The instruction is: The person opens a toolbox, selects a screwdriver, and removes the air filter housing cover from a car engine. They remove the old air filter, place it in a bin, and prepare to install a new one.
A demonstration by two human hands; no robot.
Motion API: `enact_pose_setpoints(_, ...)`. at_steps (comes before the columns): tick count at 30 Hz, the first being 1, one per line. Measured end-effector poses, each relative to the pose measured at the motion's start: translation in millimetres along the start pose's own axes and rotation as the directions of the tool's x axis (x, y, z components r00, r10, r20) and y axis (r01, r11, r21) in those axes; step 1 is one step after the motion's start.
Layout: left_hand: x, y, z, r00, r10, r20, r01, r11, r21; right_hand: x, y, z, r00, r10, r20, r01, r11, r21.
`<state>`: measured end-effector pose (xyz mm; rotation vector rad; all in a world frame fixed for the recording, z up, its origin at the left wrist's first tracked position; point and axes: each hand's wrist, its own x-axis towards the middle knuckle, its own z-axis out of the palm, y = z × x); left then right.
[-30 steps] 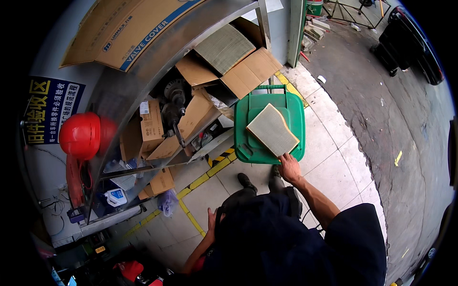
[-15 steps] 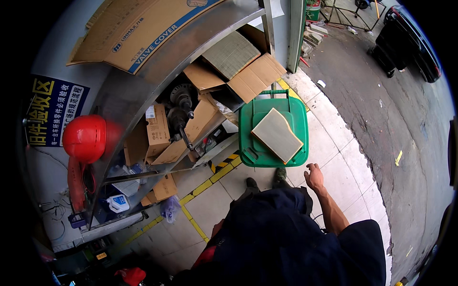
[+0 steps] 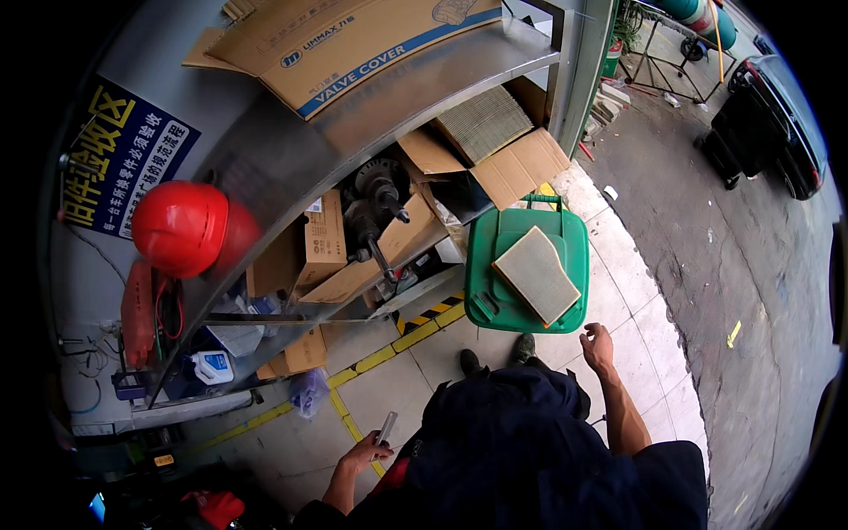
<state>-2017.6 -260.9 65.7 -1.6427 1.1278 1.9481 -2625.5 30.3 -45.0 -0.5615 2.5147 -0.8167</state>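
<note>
My left hand (image 3: 359,456), low beside my body, is closed around a slim, flat silver-grey object (image 3: 386,429) that sticks up past the fingers; its kind is unclear. To the right, my right hand (image 3: 599,347) hangs with loosely bent fingers and nothing in it. That hand is nearest a green lidded bin (image 3: 484,231), just off its front right corner. A pale panel air filter (image 3: 539,277) with one curved edge lies at a slant on the bin's lid.
A metal shelf (image 3: 442,81) on the left carries cardboard boxes, another panel filter (image 3: 486,122), greasy metal shafts (image 3: 375,190) and a red helmet (image 3: 181,228). Yellow floor lines (image 3: 375,358) run past my feet. A dark car (image 3: 768,128) is at the far right.
My left hand has come out from beside my body into view, with the silver-grey object in it. The whole view has shifted; the filter stays on the bin and my right hand remains empty.
</note>
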Motion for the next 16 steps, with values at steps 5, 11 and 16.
enact_pose_setpoints(5, 3.3, 52.1, 11.2, 0.973, 0.172, -0.156, -0.222, 0.885, -0.408, -12.5, -7.6, 9.9, 0.999, 0.032, 0.038, -0.032, 0.999, -0.005)
enact_pose_setpoints(11, 17.1, 218.9, 112.1, 0.725, 0.649, 0.232, -0.48, 0.717, -0.506, 0.7, -57.5, 10.1, 0.99, -0.14, -0.009, 0.14, 0.983, 0.12)
enact_pose_setpoints(16, -34.7, 295.0, 171.2, 0.542, 0.674, 0.502, -0.359, 0.726, -0.587, -7.6, -141.1, -7.5, 0.995, -0.079, 0.054, 0.062, 0.963, 0.263)
